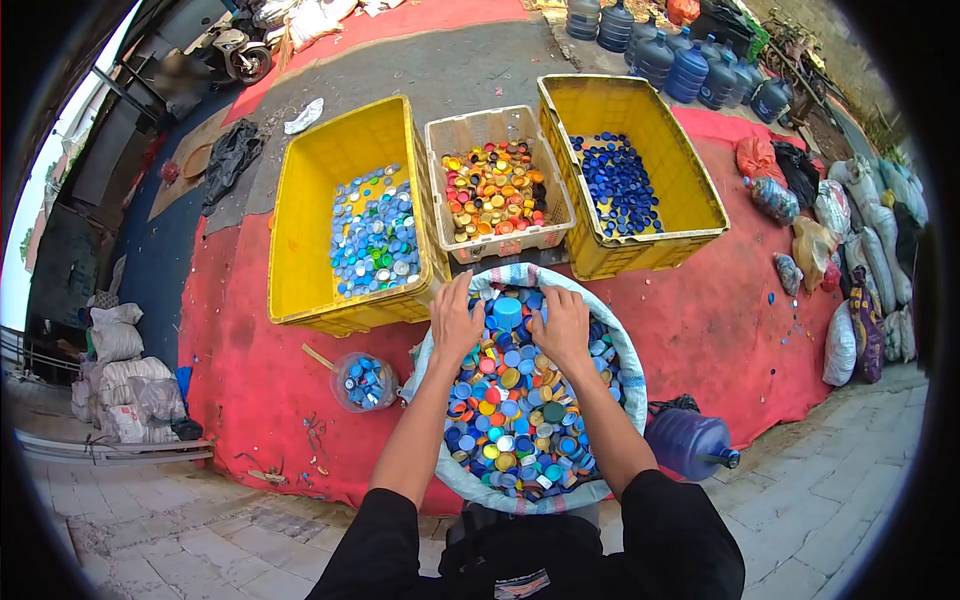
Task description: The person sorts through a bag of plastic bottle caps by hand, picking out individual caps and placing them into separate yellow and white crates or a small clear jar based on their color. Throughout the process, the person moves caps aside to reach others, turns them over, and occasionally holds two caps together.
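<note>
A sack (632, 385) with a rolled white-and-blue rim stands in front of me, full of mixed bottle caps (510, 400). My left hand (456, 322) lies on the caps at the sack's far left, fingers stretched forward near the rim. On the far right of the pile is my right hand (562, 325), its fingers apart and slightly bent, thumb towards the middle. A large light-blue cap (507, 313) lies between the hands, with neither visibly gripping it. The fingertips partly overlap the caps and rim, and I see nothing held in either hand.
Beyond the sack stand a yellow crate (290, 250) with mostly light-blue caps, a white crate (545, 237) with warm-coloured caps, and another yellow crate (665, 255) with dark-blue caps. A clear tub (365, 382) sits left; a water jug (690, 443) lies right.
</note>
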### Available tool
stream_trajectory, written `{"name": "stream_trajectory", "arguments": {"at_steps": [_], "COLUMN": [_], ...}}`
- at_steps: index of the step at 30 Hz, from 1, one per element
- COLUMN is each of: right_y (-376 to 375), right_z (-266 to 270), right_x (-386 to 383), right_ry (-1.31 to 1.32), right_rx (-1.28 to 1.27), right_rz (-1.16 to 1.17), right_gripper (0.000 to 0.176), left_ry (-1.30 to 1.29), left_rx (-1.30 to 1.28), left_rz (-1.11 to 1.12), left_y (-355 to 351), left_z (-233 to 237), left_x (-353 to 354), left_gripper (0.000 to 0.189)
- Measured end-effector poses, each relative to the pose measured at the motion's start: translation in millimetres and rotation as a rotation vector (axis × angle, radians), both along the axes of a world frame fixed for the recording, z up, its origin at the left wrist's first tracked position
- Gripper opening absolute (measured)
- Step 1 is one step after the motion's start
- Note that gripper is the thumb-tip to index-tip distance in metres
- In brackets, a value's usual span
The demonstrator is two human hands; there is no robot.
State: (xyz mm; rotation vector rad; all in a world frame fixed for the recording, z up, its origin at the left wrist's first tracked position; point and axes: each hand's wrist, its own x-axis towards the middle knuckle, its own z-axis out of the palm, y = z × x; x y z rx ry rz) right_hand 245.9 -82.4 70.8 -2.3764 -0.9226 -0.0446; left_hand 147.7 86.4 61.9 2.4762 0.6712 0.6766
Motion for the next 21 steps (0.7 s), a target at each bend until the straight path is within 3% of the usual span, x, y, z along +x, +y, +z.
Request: {"name": "stream_trajectory", "arguments": {"at_steps": [1, 3, 4, 6, 8, 9, 13, 16, 17, 20, 21], "right_y": [4.4, 15.0, 21.6, 31.3, 40.6, 42.6, 48.1, 58.6, 63.5, 75.8, 75.4], "right_z": [7.0, -7.2, -12.3, -27.4, -51.2, -54.3, -59.5, -62.3, -70.4, -75.9, -68.3], "right_x": [9.9, 34.4, 43.6, 52.1, 54.8, 53.6, 71.5, 97.2, 103.9, 121.5, 121.4], "right_ry": [-0.116, -0.104, -0.096, -0.012, -0.008, -0.112, 0.072, 0.319, 0.277, 0.596, 0.833], "right_rx": [0.036, 0.074, 0.096, 0.006, -0.123, -0.139, -0.076, -0.123, -0.099, -0.354, -0.354], "right_rz": [-0.040, 0.019, 0.053, 0.191, 0.296, 0.285, 0.294, 0.266, 0.296, 0.388, 0.346], "right_gripper": [0.052, 0.056, 0.059, 0.058, 0.057, 0.045, 0.022, 0.020, 0.026, 0.026, 0.025], "left_ry": [0.013, -0.015, 0.095, 0.320, 0.346, 0.354, 0.385, 0.483, 0.505, 0.636, 0.637], "left_rx": [0.006, -0.001, -0.042, -0.123, -0.089, -0.103, -0.284, -0.384, -0.435, -0.796, -0.881], "left_rz": [-0.048, -0.125, -0.126, -0.125, -0.066, -0.045, 0.038, -0.055, -0.009, -0.041, 0.033], "left_y": [9.7, 16.1, 14.6, 9.1, 5.4, 6.3, 26.6, 42.8, 43.0, 62.8, 59.1], "left_z": [-13.5, -34.2, -36.9, -42.8, -46.0, -47.9, -60.8, -58.1, -55.8, -89.8, -81.2], "left_x": [12.9, 32.7, 38.2, 46.0, 49.3, 51.1, 58.1, 67.7, 72.6, 82.3, 79.9], "left_gripper": [0.044, 0.046, 0.044, 0.040, 0.031, 0.030, 0.031, 0.035, 0.036, 0.039, 0.046]}}
